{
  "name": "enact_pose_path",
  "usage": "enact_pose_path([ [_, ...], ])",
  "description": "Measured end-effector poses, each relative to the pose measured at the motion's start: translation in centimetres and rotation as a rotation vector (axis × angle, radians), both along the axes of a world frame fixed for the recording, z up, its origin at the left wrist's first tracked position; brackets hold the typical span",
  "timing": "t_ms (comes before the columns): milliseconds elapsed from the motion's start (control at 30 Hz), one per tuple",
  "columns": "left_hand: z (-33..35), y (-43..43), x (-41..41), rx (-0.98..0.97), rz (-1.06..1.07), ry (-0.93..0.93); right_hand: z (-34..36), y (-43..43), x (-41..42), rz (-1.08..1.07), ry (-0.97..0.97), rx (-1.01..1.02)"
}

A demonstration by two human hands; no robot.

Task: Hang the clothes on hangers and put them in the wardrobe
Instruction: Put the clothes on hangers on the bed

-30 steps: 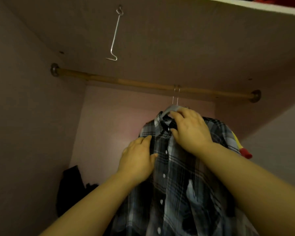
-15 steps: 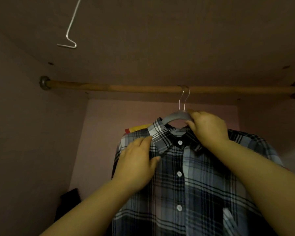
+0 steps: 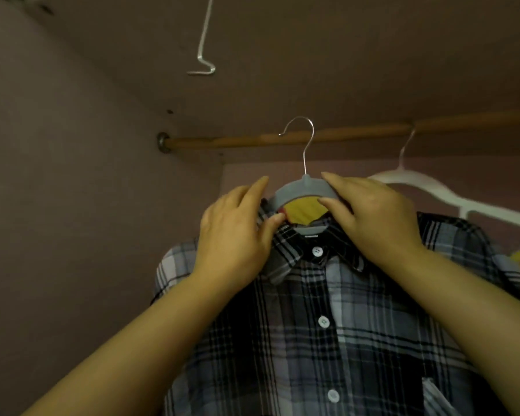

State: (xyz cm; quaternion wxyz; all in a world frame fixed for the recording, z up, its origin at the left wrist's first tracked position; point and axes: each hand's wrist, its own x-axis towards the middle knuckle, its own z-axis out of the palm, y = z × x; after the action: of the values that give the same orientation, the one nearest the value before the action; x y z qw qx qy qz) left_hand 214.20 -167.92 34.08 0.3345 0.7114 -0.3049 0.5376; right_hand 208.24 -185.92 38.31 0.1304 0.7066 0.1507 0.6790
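Note:
A black, grey and white plaid shirt [image 3: 321,319] hangs buttoned on a grey hanger [image 3: 305,192] with a metal hook. The hook's curve shows in front of and slightly above the wooden wardrobe rod [image 3: 357,135]; I cannot tell whether it rests on the rod. My left hand [image 3: 234,235] pinches the shirt's left collar between thumb and fingers, its index finger pointing up beside the hanger. My right hand [image 3: 370,217] grips the hanger's right shoulder near the neck, thumb below and fingers on top.
A white hanger [image 3: 415,181] hangs on the rod to the right, with a yellow garment [image 3: 305,210] behind the shirt. A bent wire hook [image 3: 203,55] dangles from the wardrobe ceiling. The left wardrobe wall [image 3: 72,205] is close.
The shirt and hanger now sit further left along the rod, with the hook's curve above it. My left hand rose from the shirt front to the collar. The white hanger came into view.

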Motion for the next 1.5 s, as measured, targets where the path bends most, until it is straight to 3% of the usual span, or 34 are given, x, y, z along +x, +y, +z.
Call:
enact_pose_path([
  [367,-14.7,15.1,-4.0,0.001,0.295,0.227,-14.0,14.3,4.7,0.505,0.167,-0.011],
  [667,-19.2,26.0,-15.6,0.066,0.691,0.291,-21.5,27.5,1.8,0.878,0.252,0.023],
  [1000,-19.7,37.6,-33.8,0.017,1.037,0.272,-22.6,44.2,-11.2,1.274,0.264,0.015],
  [1333,-21.7,48.2,-54.9,0.011,1.397,0.257,-26.1,60.6,-29.7,1.669,0.395,0.003],
  [1500,-23.2,51.1,-63.4,0.018,1.663,0.294,-28.4,67.7,-37.7,1.853,0.562,-0.006],
])
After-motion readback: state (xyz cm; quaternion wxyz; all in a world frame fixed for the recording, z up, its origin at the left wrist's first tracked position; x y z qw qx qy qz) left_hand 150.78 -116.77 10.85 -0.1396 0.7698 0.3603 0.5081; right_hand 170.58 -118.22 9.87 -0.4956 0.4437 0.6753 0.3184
